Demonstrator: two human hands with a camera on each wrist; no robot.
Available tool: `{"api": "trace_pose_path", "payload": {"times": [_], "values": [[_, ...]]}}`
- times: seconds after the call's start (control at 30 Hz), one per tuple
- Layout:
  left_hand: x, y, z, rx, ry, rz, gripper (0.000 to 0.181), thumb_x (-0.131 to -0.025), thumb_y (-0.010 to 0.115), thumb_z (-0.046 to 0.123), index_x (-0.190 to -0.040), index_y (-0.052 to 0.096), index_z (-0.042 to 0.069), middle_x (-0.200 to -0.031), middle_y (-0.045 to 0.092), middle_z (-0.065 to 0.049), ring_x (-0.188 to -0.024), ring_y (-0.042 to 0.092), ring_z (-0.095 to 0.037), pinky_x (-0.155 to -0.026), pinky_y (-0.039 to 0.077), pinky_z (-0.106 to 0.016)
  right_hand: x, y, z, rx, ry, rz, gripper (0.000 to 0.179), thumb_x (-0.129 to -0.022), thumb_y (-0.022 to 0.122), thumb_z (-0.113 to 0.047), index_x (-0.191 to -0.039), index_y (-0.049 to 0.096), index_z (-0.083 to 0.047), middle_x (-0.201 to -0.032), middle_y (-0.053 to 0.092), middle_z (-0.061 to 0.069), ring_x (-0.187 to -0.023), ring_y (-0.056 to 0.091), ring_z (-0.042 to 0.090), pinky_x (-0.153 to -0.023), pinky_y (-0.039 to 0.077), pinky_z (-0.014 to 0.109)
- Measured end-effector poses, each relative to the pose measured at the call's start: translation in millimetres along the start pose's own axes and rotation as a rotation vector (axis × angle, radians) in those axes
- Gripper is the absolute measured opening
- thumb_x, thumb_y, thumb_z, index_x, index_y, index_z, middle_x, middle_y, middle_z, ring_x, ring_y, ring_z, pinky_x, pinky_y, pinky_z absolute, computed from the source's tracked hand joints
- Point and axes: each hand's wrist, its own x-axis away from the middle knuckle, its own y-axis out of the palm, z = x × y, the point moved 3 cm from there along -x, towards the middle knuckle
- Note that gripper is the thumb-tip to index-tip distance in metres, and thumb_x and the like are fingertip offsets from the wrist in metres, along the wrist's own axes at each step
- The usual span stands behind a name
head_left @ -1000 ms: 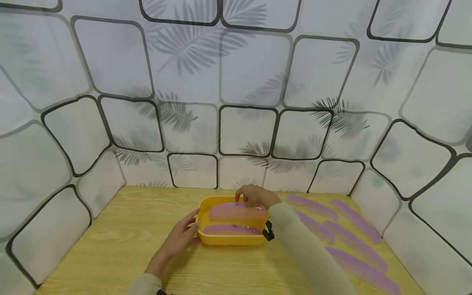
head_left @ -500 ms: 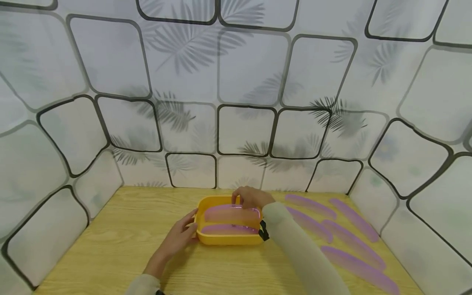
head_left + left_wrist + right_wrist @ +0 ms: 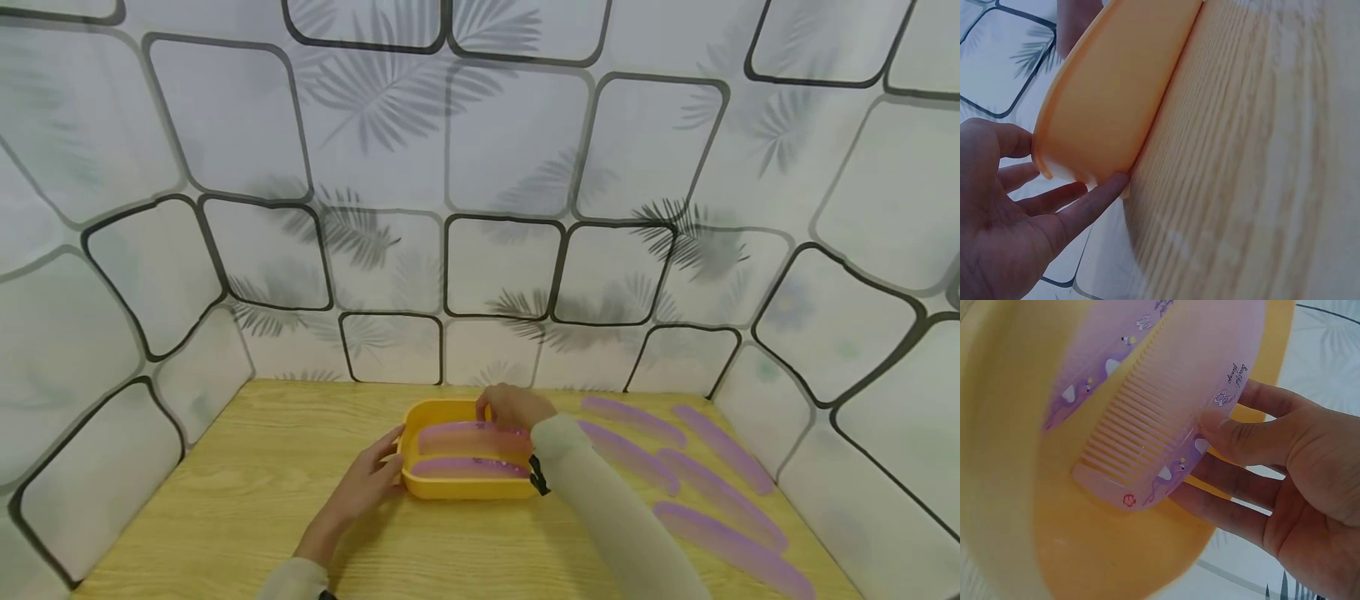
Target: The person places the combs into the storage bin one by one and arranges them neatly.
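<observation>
A yellow-orange plastic tray [image 3: 472, 490] stands on the table with two translucent pink-purple combs in it. My right hand [image 3: 517, 407] pinches the farther comb [image 3: 1166, 406], thumb on its near face and fingers behind its spine. In the right wrist view this comb stands on edge, teeth towards the tray floor, with a printed flamingo pattern along the spine. The nearer comb [image 3: 468, 468] lies beside it, apart from the hand. At the tray's left end, my left hand [image 3: 367, 475] touches the outer wall with spread, nearly straight fingers [image 3: 1094, 200].
Several more purple combs [image 3: 723, 546] lie slantwise on the wooden table [image 3: 247, 475] to the right, close to my right forearm. White patterned sheeting [image 3: 502, 267] encloses the table at the back and both sides.
My right hand has come down a little with the farther comb, which sits lower in the tray. The left hand has stayed at the tray's end.
</observation>
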Motion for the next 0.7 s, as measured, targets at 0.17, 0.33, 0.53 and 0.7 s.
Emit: {"api": "trace_pose_path", "payload": {"times": [0.17, 0.33, 0.53, 0.7], "values": [[-0.2, -0.5, -1.0, -0.004, 0.004, 0.0, 0.057, -0.111, 0.043, 0.011, -0.163, 0.022, -0.001, -0.152, 0.038, -0.041, -0.129, 0.058, -0.051, -0.088, 0.064, -0.043, -1.6, 2.2, -0.7, 0.005, 0.01, 0.022, 0.039, -0.093, 0.067, 0.008, -0.108, 0.078, -0.026, -0.102, 0.069, -0.002, -0.087, 0.059, 0.014, -0.082, 0.059, 0.033], [0.1, 0.6, -1.6, -0.003, -0.005, 0.011, 0.057, -0.111, 0.044, 0.012, -0.163, 0.023, -0.001, -0.153, 0.038, -0.041, -0.13, 0.057, -0.051, -0.088, 0.064, -0.044, -1.2, 3.3, -0.6, 0.001, -0.01, 0.044, 0.032, -0.093, 0.069, 0.006, -0.106, 0.08, -0.021, -0.097, 0.071, 0.0, -0.085, 0.061, 0.014, -0.08, 0.06, 0.033], [0.4, 0.7, -1.4, -0.016, -0.01, 0.019, 0.057, -0.111, 0.045, 0.013, -0.162, 0.025, -0.001, -0.153, 0.038, -0.041, -0.13, 0.057, -0.051, -0.088, 0.065, -0.043, -0.4, 5.2, 5.2, -0.067, -0.056, 0.042, 0.027, -0.093, 0.069, 0.006, -0.106, 0.08, -0.015, -0.101, 0.073, 0.003, -0.088, 0.064, 0.015, -0.079, 0.061, 0.032], [0.0, 0.2, -0.2, -0.021, -0.011, 0.027, 0.056, -0.111, 0.044, 0.012, -0.162, 0.025, -0.001, -0.153, 0.038, -0.041, -0.13, 0.057, -0.051, -0.088, 0.065, -0.044, -1.6, 4.0, 10.9, -0.142, -0.124, 0.045, 0.029, -0.091, 0.069, 0.01, -0.109, 0.079, -0.01, -0.104, 0.075, 0.007, -0.094, 0.068, 0.021, -0.082, 0.063, 0.035]]}}
